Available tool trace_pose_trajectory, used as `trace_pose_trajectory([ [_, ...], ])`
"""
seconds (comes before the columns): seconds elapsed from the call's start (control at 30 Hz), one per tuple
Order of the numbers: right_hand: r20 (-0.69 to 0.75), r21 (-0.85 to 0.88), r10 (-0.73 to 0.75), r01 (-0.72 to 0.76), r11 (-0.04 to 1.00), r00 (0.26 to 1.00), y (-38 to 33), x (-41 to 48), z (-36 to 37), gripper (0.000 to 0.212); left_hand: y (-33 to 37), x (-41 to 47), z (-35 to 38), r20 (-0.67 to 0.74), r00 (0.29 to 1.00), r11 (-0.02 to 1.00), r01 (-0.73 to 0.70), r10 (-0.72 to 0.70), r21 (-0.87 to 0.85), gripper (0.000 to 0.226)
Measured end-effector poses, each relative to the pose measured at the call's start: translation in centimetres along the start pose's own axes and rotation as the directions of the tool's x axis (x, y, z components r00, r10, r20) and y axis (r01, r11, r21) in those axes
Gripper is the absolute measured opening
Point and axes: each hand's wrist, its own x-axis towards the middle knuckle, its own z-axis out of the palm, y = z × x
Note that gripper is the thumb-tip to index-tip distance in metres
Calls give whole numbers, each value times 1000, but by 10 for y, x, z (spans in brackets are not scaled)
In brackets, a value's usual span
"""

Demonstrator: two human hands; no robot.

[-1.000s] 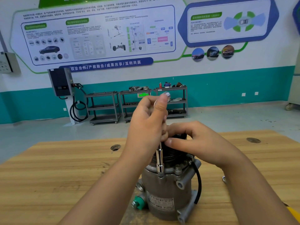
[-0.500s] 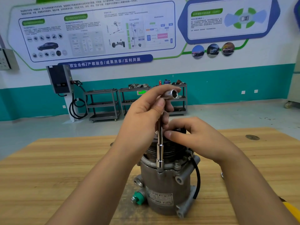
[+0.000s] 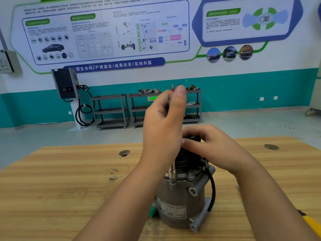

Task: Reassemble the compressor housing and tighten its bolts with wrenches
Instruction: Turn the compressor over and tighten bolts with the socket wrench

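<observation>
A grey compressor housing (image 3: 180, 202) stands upright on the wooden table (image 3: 69, 188), with a black pulley (image 3: 187, 159) on top and a black cable (image 3: 212, 188) down its right side. My left hand (image 3: 163, 126) grips the upper part of a chrome socket wrench (image 3: 172, 173) that stands vertical, its socket on a bolt at the housing's top rim. Most of the wrench shaft is hidden behind that hand. My right hand (image 3: 213, 146) holds the top of the black pulley with curled fingers.
A green plug (image 3: 152, 211) sticks out at the housing's lower left. A yellow object (image 3: 312, 225) lies at the table's right edge. Two round holes (image 3: 124, 153) (image 3: 271, 146) mark the tabletop. Grey tool carts (image 3: 112, 110) stand at the far wall.
My left hand has turned on the wrench, so the thumb now points up and covers the tool's top end that showed half a second ago. The right hand stays on the pulley.
</observation>
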Motion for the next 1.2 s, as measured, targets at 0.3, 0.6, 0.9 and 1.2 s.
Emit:
trace_pose_trajectory([
  [0.3, -37, 13, 11, -11, 1000, 999, 0, 1, 3, 13, -3, 9, -7, 137, 981, 952, 168, -137, -256, 36],
  [0.6, 10, 58, 7, -8, 998, 1000, 4, 1, 3, 12, -3, 17, -18, 360, 914, 842, 340, -189, -419, 32],
  [0.9, -240, -14, 94, -100, 995, 966, 17, 0, -13, 16, 18, 21, -29, 240, 964, 847, 222, -116, -483, 37],
  [1.2, -166, -65, 91, -103, 993, 982, 14, 0, -9, 16, 1, -7, 18, -65, 998, 997, -6, 1, -73, 34],
])
